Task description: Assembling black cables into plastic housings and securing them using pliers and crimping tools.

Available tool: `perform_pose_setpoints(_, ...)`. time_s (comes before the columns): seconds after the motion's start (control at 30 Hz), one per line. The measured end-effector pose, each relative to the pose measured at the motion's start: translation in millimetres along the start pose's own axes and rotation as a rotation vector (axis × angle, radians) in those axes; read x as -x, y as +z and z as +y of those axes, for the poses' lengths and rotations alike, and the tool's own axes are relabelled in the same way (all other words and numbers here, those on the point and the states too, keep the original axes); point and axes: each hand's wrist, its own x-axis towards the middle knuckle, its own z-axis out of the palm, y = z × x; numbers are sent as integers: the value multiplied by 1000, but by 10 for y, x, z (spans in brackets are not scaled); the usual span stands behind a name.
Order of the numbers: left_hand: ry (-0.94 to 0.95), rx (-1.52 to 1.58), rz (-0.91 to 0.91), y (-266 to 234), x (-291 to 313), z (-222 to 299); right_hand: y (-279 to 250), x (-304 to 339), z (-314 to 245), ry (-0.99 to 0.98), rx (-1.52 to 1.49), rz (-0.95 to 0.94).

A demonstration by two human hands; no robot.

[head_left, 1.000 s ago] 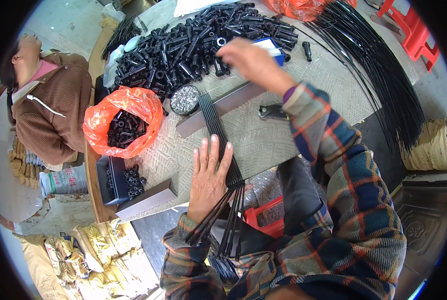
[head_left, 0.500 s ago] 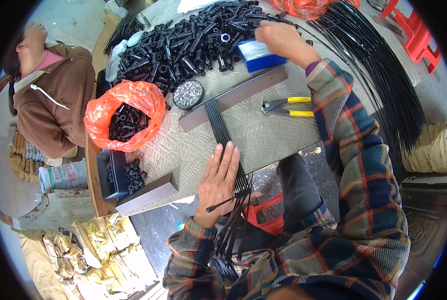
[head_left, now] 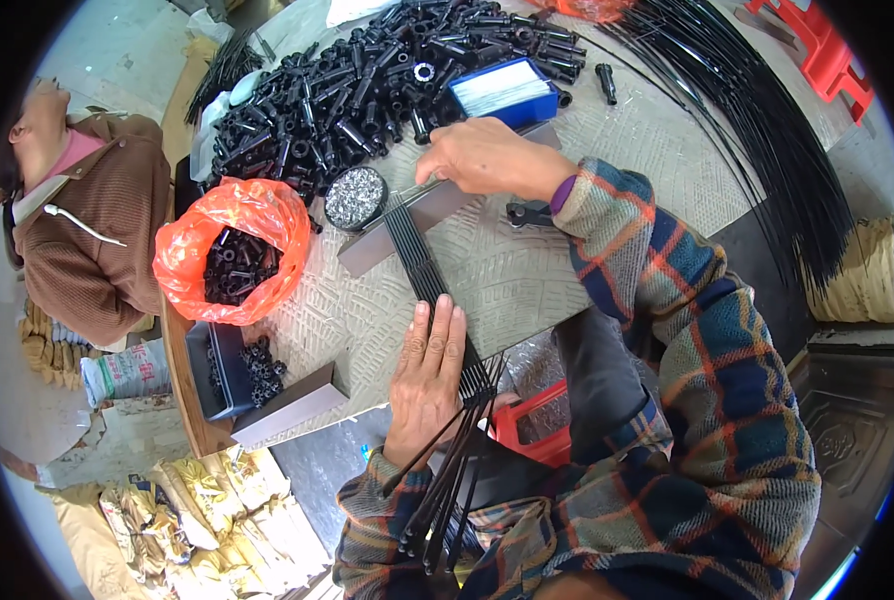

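My left hand (head_left: 425, 375) lies flat with its fingers stretched out, pressing on a row of thin black rods (head_left: 419, 262). The rods lie side by side across the table edge, their far ends at an angled metal bar (head_left: 369, 249). My right hand (head_left: 492, 158) is closed in a pinch above the bar, just right of those far ends. A thin pale line shows by its fingertips, too fine to name. Behind it stands a blue box (head_left: 527, 108) of thin whitish pieces. A round tub (head_left: 357, 196) of small silvery parts is left of the rod ends.
Black tubular parts (head_left: 317, 100) are heaped at the back. An orange bag (head_left: 182, 262) and a dark blue bin (head_left: 199, 375) stand left. Pliers (head_left: 529, 215) lie partly under my right forearm. Long black rods (head_left: 767, 150) spread at right. Another person (head_left: 97, 220) is at far left.
My right hand has moved from the blue box leftward and nearer, to the far ends of the rods. The left hand stays on the rods. The whole view has shifted slightly.
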Motion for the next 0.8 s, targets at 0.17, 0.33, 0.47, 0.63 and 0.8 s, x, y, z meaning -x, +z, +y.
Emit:
perform_pose_setpoints(0.17,18,7,1,26,-22,-6,-13,33,33,-3,3,22)
perform_pose_setpoints(0.33,14,18,8,20,-26,2,-10,22,-6,-13,22,22)
perform_pose_setpoints(0.47,25,14,15,36,-15,-19,11,1,20,-26,15,35)
perform_pose_setpoints(0.63,19,6,15,50,-20,-13,44,10,30,-53,46,61)
perform_pose_setpoints(0.8,11,9,14,52,-21,1,60,2,-15,-81,100,102)
